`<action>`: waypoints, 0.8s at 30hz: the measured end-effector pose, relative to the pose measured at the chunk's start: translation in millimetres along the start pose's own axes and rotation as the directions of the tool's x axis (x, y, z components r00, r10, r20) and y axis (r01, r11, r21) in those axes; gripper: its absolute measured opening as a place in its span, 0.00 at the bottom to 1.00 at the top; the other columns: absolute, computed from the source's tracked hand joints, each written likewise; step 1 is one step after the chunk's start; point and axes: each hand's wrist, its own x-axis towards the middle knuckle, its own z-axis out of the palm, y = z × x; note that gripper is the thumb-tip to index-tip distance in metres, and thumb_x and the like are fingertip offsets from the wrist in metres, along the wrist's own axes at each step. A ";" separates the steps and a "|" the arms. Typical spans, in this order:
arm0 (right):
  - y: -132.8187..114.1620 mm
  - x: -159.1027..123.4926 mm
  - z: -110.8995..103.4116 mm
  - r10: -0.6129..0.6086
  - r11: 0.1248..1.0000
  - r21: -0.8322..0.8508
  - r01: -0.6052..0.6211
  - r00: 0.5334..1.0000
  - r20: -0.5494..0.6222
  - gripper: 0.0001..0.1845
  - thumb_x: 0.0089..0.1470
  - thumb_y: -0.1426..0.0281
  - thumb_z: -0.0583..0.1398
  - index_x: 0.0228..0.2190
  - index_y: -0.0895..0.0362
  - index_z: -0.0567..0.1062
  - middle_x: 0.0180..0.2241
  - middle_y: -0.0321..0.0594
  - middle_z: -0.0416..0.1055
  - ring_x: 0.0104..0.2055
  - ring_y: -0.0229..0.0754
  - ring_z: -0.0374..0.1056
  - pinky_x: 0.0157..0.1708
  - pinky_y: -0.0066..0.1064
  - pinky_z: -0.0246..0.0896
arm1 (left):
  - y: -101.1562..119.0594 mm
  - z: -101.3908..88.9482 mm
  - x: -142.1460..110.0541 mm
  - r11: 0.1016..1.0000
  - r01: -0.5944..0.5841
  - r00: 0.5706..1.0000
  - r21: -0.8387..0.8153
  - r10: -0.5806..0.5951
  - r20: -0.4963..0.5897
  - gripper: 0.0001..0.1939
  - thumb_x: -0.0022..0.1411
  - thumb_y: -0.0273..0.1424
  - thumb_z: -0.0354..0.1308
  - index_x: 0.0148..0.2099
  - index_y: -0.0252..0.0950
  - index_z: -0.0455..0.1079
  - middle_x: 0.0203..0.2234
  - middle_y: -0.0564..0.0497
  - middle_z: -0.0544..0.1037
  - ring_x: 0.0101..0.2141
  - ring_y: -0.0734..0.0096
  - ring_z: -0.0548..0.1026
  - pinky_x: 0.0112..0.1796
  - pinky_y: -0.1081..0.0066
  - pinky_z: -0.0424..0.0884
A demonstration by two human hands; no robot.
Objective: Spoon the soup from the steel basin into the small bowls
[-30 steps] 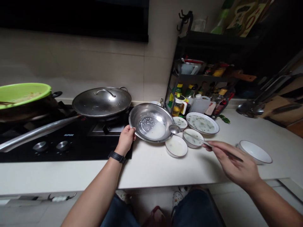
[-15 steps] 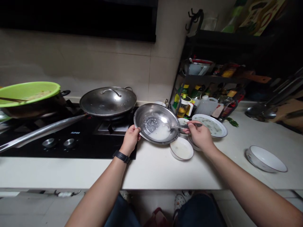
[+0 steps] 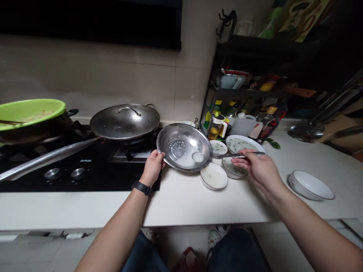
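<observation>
My left hand [image 3: 154, 164] grips the rim of a shallow steel basin [image 3: 181, 132], tilted toward the right. Milky white liquid [image 3: 184, 158] has pooled in its lower side, with froth clinging to the bottom. My right hand [image 3: 259, 166] is closed around the dark handle of a ladle [image 3: 198, 157], whose round bowl is in the liquid. Just below the basin's right edge stands a white bowl [image 3: 214, 176] with pale liquid. Another bowl [image 3: 235, 168] sits partly under my right hand, and a small dish [image 3: 218, 148] with green bits lies behind it.
Left, on the black gas stove [image 3: 93, 177], are a lidded wok [image 3: 124, 122] with a long handle and a green basin [image 3: 34, 111] on a pot. A fluted plate [image 3: 244, 143] stands before the spice rack [image 3: 255, 91]. A white bowl [image 3: 312, 185] is at right.
My right hand has slid right along the ladle's handle, and the ladle's bowl now shows more clearly in the liquid. The whole view has shifted slightly.
</observation>
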 end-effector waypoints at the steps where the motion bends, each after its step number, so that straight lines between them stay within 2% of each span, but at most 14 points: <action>1: -4.0 -4.2 -7.0 -0.015 1.000 -0.008 0.015 1.000 -0.009 0.06 0.55 0.71 0.66 0.33 0.60 0.74 0.23 0.45 0.78 0.26 0.45 0.80 0.27 0.27 0.78 | 0.1 0.0 -0.1 1.000 -0.001 1.000 0.001 0.001 -0.004 0.11 0.53 0.35 0.61 0.30 0.39 0.60 0.16 0.62 0.62 0.15 0.81 0.61 0.16 0.79 0.55; 5: -12.7 -19.1 -36.4 -0.059 0.998 -0.033 0.057 0.996 -0.062 0.06 0.52 0.70 0.66 0.31 0.59 0.76 0.23 0.43 0.78 0.26 0.46 0.80 0.27 0.29 0.79 | 0.7 0.3 -0.5 1.000 0.005 1.000 0.001 -0.005 -0.007 0.12 0.52 0.35 0.61 0.30 0.39 0.60 0.16 0.62 0.63 0.15 0.81 0.62 0.16 0.79 0.55; 8: -10.4 -28.6 -55.6 -0.081 0.994 -0.081 0.075 0.994 -0.078 0.09 0.50 0.65 0.69 0.31 0.56 0.76 0.24 0.42 0.79 0.26 0.47 0.80 0.28 0.33 0.80 | -0.3 -0.1 0.1 1.000 0.005 1.000 0.000 -0.005 0.002 0.12 0.53 0.35 0.62 0.30 0.39 0.60 0.17 0.62 0.63 0.15 0.81 0.62 0.16 0.79 0.55; 11: -5.4 -40.7 -69.4 -0.130 0.968 -0.220 0.118 0.991 -0.040 0.17 0.49 0.56 0.70 0.34 0.54 0.77 0.26 0.42 0.81 0.28 0.50 0.81 0.31 0.40 0.81 | -1.9 -1.0 0.8 1.000 0.003 1.000 -0.001 -0.003 0.009 0.12 0.53 0.35 0.62 0.30 0.39 0.60 0.17 0.61 0.63 0.15 0.81 0.62 0.17 0.79 0.56; 14: -2.8 -58.2 -79.6 -0.270 0.862 -0.430 0.268 0.961 0.060 0.21 0.51 0.48 0.67 0.36 0.53 0.78 0.26 0.42 0.81 0.30 0.52 0.81 0.37 0.45 0.81 | -1.9 -1.3 0.5 1.000 0.004 1.000 -0.003 -0.004 0.010 0.12 0.53 0.35 0.62 0.30 0.39 0.60 0.17 0.61 0.63 0.15 0.81 0.62 0.17 0.79 0.56; 16: -3.4 -71.2 -86.6 -0.390 0.713 -0.547 0.439 0.896 0.212 0.18 0.54 0.50 0.65 0.36 0.50 0.81 0.30 0.43 0.83 0.34 0.52 0.82 0.40 0.47 0.81 | -0.6 -0.7 -0.4 1.000 0.006 1.000 -0.005 -0.006 0.002 0.12 0.53 0.35 0.62 0.30 0.39 0.59 0.17 0.61 0.63 0.15 0.81 0.62 0.17 0.79 0.56; 18: -5.9 -82.2 -93.5 -0.458 0.549 -0.571 0.610 0.792 0.405 0.12 0.55 0.55 0.65 0.36 0.48 0.84 0.35 0.44 0.84 0.38 0.53 0.82 0.42 0.47 0.80 | 1.3 0.3 -1.4 1.000 0.006 1.000 -0.004 -0.006 -0.009 0.12 0.53 0.35 0.62 0.29 0.39 0.59 0.16 0.62 0.63 0.15 0.81 0.62 0.17 0.79 0.55; 20: -9.9 -88.7 -97.8 -0.486 0.439 -0.525 0.729 0.684 0.543 0.09 0.54 0.61 0.66 0.37 0.46 0.85 0.39 0.42 0.84 0.40 0.53 0.81 0.44 0.46 0.80 | 3.1 1.4 -2.2 1.000 0.007 1.000 -0.008 -0.007 -0.013 0.12 0.52 0.34 0.62 0.29 0.39 0.59 0.16 0.62 0.62 0.15 0.81 0.62 0.16 0.79 0.55; 22: -13.6 -89.2 -95.6 -0.525 0.385 -0.491 0.781 0.624 0.579 0.09 0.55 0.65 0.65 0.39 0.45 0.85 0.41 0.41 0.84 0.41 0.53 0.81 0.45 0.46 0.79 | 4.4 2.2 -2.5 1.000 0.011 1.000 -0.017 -0.011 -0.009 0.13 0.52 0.35 0.62 0.28 0.40 0.58 0.16 0.62 0.62 0.15 0.81 0.61 0.16 0.79 0.55; 24: -14.7 -83.0 -84.3 -0.570 0.368 -0.492 0.789 0.609 0.551 0.10 0.57 0.67 0.64 0.40 0.45 0.84 0.41 0.41 0.83 0.40 0.51 0.81 0.46 0.45 0.79 | 4.7 2.5 -2.3 1.000 0.016 1.000 -0.021 -0.016 -0.003 0.13 0.52 0.35 0.62 0.28 0.40 0.58 0.15 0.62 0.61 0.15 0.81 0.61 0.16 0.78 0.54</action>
